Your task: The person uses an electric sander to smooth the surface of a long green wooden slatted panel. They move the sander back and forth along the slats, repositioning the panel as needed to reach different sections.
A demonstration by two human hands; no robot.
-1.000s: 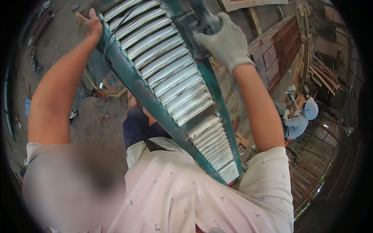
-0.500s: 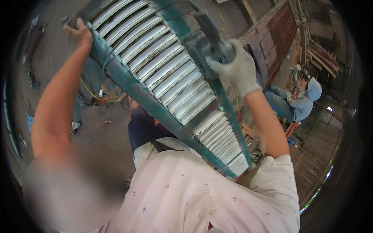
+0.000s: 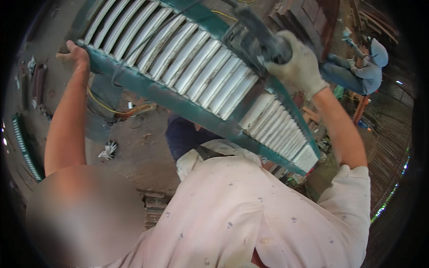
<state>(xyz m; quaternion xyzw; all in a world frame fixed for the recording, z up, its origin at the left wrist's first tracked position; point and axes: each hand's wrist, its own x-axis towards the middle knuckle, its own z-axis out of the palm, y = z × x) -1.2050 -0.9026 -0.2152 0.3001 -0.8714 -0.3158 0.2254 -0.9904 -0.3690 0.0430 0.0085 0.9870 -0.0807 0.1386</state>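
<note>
- Since the earlier frames, the louvred shutter panel (image 3: 192, 76) has swung further to the left of the view, and the gloved right hand (image 3: 300, 67) is now seen higher and further right, with the power tool (image 3: 259, 38) carried along in it.
- A long green-framed shutter with rows of pale slats is shown held up in front of the person, running on a slant from the upper left down to the lower right.
- The left hand (image 3: 76, 56), bare, is closed around the upper left edge of the shutter's green frame; the arm is stretched straight up to it.
- The right hand, in a pale work glove, is wrapped around the grey body of the power tool, which is pressed against the far green rail of the shutter. What kind of tool head it carries cannot be told, as that part is blurred.
- A light, short-sleeved shirt (image 3: 250, 210) fills the lower part of the view, seen from above.
- Below the shutter, a dusty concrete floor (image 3: 143, 152) is seen, with a yellow cable (image 3: 116, 109) lying across it and a crumpled white glove (image 3: 108, 150) nearby.
- At the upper right, well apart, another person (image 3: 362, 71) in a grey hooded top and blue trousers is seen crouching beside stacked timber.
</note>
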